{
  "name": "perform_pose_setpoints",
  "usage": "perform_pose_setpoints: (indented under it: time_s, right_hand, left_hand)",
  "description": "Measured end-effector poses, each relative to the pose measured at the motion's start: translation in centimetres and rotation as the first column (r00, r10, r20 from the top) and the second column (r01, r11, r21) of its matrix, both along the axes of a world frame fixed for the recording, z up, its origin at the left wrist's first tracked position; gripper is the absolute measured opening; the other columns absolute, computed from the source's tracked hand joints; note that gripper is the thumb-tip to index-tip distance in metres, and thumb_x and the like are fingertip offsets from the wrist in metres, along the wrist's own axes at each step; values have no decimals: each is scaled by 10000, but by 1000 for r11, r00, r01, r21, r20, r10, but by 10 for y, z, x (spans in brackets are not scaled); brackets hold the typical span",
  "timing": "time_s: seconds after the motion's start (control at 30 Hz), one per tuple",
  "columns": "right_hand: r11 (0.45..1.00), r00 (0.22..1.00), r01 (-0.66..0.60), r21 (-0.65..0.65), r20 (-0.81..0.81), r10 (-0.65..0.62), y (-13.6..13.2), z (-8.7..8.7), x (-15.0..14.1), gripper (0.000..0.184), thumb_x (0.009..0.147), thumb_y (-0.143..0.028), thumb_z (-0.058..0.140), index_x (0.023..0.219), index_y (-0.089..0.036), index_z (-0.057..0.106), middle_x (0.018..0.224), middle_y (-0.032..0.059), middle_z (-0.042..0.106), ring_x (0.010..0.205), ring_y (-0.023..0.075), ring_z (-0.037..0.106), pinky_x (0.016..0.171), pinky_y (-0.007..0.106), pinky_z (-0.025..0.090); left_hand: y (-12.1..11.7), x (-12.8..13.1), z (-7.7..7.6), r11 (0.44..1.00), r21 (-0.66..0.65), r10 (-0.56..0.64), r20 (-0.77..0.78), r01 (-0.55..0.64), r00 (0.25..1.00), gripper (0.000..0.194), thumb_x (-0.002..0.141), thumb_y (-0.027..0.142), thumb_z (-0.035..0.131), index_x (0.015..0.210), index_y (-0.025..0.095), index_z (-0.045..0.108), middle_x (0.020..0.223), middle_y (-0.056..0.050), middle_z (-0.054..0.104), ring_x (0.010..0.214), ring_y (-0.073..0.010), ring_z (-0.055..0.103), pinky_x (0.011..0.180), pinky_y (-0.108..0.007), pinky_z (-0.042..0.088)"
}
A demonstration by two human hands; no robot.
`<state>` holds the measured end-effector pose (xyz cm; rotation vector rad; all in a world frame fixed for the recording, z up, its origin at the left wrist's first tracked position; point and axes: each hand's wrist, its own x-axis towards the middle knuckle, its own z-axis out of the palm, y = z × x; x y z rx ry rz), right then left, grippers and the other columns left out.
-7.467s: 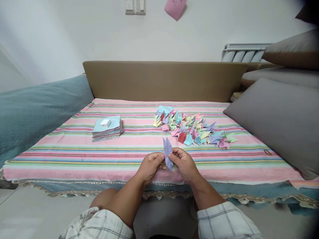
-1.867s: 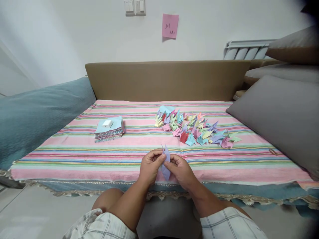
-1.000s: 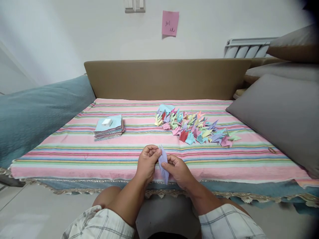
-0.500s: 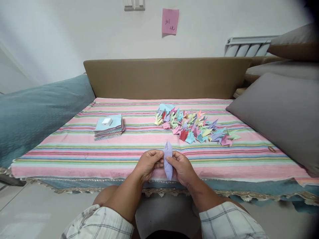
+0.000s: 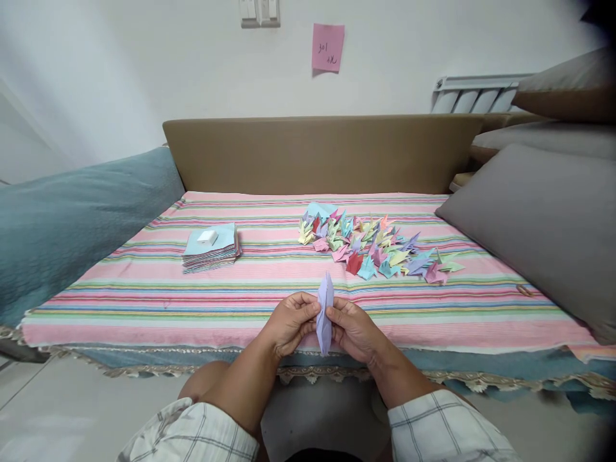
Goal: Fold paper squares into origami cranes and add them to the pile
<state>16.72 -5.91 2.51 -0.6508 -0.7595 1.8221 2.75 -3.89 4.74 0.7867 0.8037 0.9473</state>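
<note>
Between my two hands stands a lavender piece of folded origami paper (image 5: 325, 317), long, narrow and pointed at both ends. My left hand (image 5: 294, 323) pinches its left edge between thumb and fingers. On the opposite edge, my right hand (image 5: 355, 328) grips it with the thumb on the near face; its other fingertips are partly hidden behind the paper. Beyond my hands, a crowd of folded paper cranes (image 5: 378, 247) in several colours lies on the striped cloth (image 5: 260, 269). A light blue sheet (image 5: 321, 210) is at their far edge.
Left of centre sits a stack of square paper (image 5: 212, 250) with a small white block (image 5: 207, 237) on top. A grey cushion (image 5: 539, 224) rests at the right, with a small brown loop (image 5: 524, 290) near it. The brown backrest (image 5: 317, 154) runs behind.
The lavender paper has turned in my fingers: its split upper tips now show as one point with a crease down the middle. Both hands stay close to where they were. The view has tilted slightly upward.
</note>
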Motion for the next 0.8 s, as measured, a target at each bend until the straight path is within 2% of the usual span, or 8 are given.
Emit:
perform_pose_setpoints:
  time_s: [0.1,0.23,0.37,0.47,0.6,0.7,0.8]
  right_hand:
    - [999,998,49,0,32,-49,1,-1,0,288,622,-308,789,834,-158,663,711,7,664,607,97,590,612,220,473]
    - [991,989,133,3,63,-133,2,-1,-2,285,615,-308,790,823,-160,665,761,12,675,655,106,600,632,225,478]
    - [984,982,178,-5,62,-177,2,1,-3,305,589,-317,800,814,-168,659,737,5,673,638,113,597,617,234,475]
    - [978,975,209,23,67,-211,3,1,-4,299,602,-329,788,819,-173,653,725,3,668,639,118,598,625,238,474]
    - [977,976,210,34,57,-211,4,-1,-4,299,624,-334,773,844,-177,644,772,18,674,694,138,614,669,261,476]
    - [978,977,208,2,38,-208,5,-2,-2,291,597,-311,792,805,-178,638,727,-7,655,646,113,587,643,243,459]
    - [979,978,205,-17,47,-204,6,-3,-1,289,567,-304,807,761,-172,638,695,-14,641,623,109,564,631,244,445]
  left_hand:
    - [-1,4,-2,979,183,112,-121,-89,986,339,536,333,807,659,134,561,544,54,530,466,-42,469,460,-158,390]
    - [-2,7,-12,879,449,300,-257,-161,919,226,641,308,723,713,152,577,549,57,501,493,-52,434,483,-169,359]
    - [-5,8,-20,792,584,407,-284,-181,868,148,718,294,653,753,178,567,670,25,567,583,-82,492,557,-198,405]
    - [-7,10,-17,821,544,358,-258,-171,897,177,718,314,659,782,174,571,715,6,593,634,-100,533,598,-215,437]
    - [-7,12,-11,909,364,264,-127,-203,956,393,556,265,794,837,174,534,716,24,611,642,-91,563,631,-212,462]
    - [-5,12,-11,957,226,195,-43,-181,980,442,533,263,816,843,172,515,665,36,622,583,-81,568,596,-204,455]
    - [-4,11,-11,980,141,141,8,-141,990,471,514,269,832,844,165,513,634,41,626,523,-71,559,552,-192,439]
